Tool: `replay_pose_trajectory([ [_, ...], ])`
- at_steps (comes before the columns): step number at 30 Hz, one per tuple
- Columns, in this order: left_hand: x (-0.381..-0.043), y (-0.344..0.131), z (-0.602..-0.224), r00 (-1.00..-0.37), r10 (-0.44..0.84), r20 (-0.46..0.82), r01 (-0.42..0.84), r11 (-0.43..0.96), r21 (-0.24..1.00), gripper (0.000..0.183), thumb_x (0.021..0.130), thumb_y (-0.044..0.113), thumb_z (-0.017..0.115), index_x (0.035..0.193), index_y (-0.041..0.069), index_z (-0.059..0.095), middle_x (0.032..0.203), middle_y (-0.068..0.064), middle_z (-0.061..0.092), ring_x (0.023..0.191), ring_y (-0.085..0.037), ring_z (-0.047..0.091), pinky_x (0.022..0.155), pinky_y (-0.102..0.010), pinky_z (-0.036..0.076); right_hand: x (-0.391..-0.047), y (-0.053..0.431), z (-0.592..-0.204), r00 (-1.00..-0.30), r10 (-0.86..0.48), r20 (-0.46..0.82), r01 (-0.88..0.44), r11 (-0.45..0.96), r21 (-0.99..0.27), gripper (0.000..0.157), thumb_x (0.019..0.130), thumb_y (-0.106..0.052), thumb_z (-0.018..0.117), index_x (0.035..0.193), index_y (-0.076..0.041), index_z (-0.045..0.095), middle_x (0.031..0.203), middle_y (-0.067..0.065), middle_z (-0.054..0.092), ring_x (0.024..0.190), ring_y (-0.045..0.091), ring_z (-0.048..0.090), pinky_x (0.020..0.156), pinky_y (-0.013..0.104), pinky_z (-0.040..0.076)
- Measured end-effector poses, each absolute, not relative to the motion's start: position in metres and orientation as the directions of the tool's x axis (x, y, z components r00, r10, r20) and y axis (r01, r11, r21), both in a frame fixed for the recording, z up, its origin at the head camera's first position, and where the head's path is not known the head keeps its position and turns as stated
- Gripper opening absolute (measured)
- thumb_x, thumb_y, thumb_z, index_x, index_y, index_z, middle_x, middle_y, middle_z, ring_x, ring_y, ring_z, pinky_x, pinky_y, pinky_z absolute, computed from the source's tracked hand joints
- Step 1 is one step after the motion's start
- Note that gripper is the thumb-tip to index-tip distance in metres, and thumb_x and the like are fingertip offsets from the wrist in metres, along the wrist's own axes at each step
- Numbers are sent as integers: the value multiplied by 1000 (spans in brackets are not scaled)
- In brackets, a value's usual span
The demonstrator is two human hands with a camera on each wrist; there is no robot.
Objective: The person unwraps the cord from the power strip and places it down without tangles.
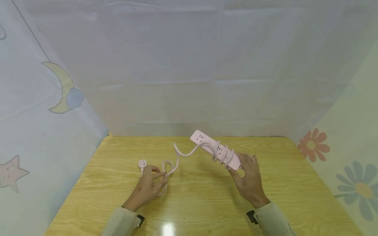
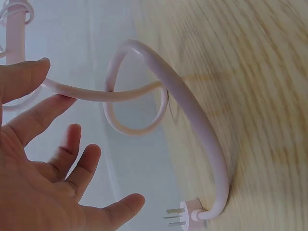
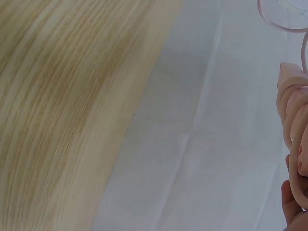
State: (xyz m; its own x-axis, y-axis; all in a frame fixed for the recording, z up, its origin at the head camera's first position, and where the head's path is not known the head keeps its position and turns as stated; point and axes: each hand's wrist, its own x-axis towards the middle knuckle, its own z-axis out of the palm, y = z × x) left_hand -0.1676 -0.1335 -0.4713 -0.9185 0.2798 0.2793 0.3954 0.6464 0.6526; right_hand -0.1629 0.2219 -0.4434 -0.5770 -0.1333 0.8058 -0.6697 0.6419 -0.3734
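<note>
A pink power strip [image 1: 220, 150] is held tilted above the table, several turns of its pale pink cord [image 1: 186, 155] wrapped around the end nearer my right hand [image 1: 250, 178]. That hand grips the strip's lower right end; in the right wrist view only fingertips and the wrapped strip [image 3: 291, 72] show at the edge. My left hand [image 1: 146, 186] pinches the loose cord between thumb and index finger, the other fingers spread apart. Beyond the pinch the cord [image 2: 197, 115] makes a loop and runs down to the three-pin plug [image 2: 192, 215], which lies on the wood.
The wood-grain table [image 1: 200, 209] ends at a pale cloth wall [image 1: 189, 105] behind. Printed side sheets with a moon [image 1: 63, 85] on the left and flowers [image 1: 313, 145] on the right flank it.
</note>
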Motion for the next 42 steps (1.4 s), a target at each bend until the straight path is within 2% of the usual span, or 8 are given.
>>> replay_pose_trajectory([
  [7, -173, -132, -456, -875, 294, 385, 479, 642, 598, 37, 86, 13, 80, 119, -3, 70, 123, -18, 51, 112, -33, 49, 86, -45, 48, -163, 223, -447, -614, -131, 778, -652, 640, -407, 55, 75, 4, 79, 126, 6, 58, 117, 22, 63, 111, 42, 53, 105, 78, 9],
  [12, -175, -130, -442, -830, 299, 471, 546, 613, 572, 38, 85, 11, 81, 120, -1, 70, 124, -21, 51, 115, -36, 49, 91, -53, 46, -163, 222, -447, -585, -133, 800, -667, 640, -381, 57, 74, 5, 80, 127, 5, 59, 117, 22, 63, 112, 44, 54, 102, 81, 9],
  [18, -175, -121, -427, -755, 310, 578, 630, 588, 508, 44, 81, 10, 84, 122, 3, 70, 125, -22, 49, 117, -37, 47, 92, -55, 45, -162, 221, -447, -574, -128, 809, -670, 641, -374, 60, 72, 6, 80, 129, 4, 59, 117, 21, 64, 112, 43, 52, 101, 81, 9],
  [26, -174, -105, -412, -668, 331, 666, 690, 609, 390, 44, 76, 19, 89, 115, 5, 74, 125, -21, 51, 118, -39, 47, 92, -57, 41, -162, 220, -448, -576, -127, 807, -668, 642, -376, 60, 72, 4, 81, 128, 3, 60, 116, 20, 64, 112, 43, 53, 101, 82, 10],
  [34, -175, -96, -408, -624, 355, 696, 714, 620, 324, 41, 76, 20, 89, 112, 7, 75, 124, -22, 53, 117, -39, 49, 94, -63, 39, -160, 217, -447, -578, -129, 806, -675, 630, -384, 60, 72, 6, 80, 129, 3, 60, 117, 19, 64, 113, 42, 53, 101, 82, 9],
  [42, -178, -89, -407, -606, 387, 695, 714, 650, 260, 35, 75, 19, 90, 106, 11, 77, 124, -21, 53, 116, -39, 51, 94, -61, 39, -159, 216, -446, -591, -138, 794, -674, 625, -394, 59, 72, 6, 80, 128, 3, 60, 116, 19, 64, 112, 42, 53, 102, 81, 8],
])
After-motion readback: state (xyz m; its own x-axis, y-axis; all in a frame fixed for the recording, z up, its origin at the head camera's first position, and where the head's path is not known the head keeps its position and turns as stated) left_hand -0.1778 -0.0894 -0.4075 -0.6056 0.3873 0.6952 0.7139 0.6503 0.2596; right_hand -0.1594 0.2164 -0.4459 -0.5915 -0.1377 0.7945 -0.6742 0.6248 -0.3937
